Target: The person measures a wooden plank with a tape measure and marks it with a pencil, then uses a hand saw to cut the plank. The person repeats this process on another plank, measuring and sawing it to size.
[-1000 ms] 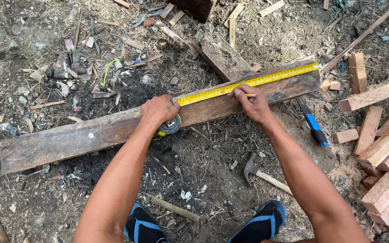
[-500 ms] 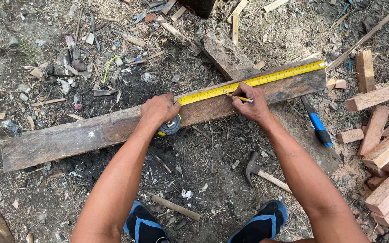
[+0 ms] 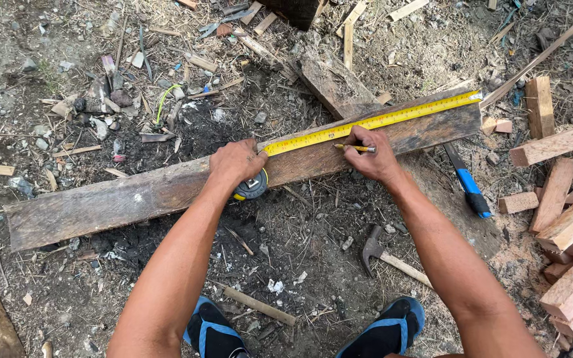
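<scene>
Down on the dirt in front of our feet, a long weathered plank (image 3: 134,199) lay slanting from lower left to upper right, and that was where both hands were at work. Our left hand (image 3: 237,162) pressed down on the board near its middle, fingers curled over the dark case of a tape measure (image 3: 251,187), pinning it at the near edge. From there the yellow tape blade (image 3: 373,122) ran out along the top of the wood, all the way to the far right end. Our right hand (image 3: 369,158) sat just beside the blade, fingers pinched tight around a pencil (image 3: 354,148), its tip touching the board right below the tape. Just off the right end of the plank we saw a blue-handled tool (image 3: 467,185) lying on the ground. Nearer our feet, a hammer (image 3: 382,255) with a wooden handle rested in the dust, well apart from either hand. Over at the right edge, cut timber blocks (image 3: 568,219) were heaped together, and our blue-and-black sandals (image 3: 382,335) showed at the bottom.
</scene>
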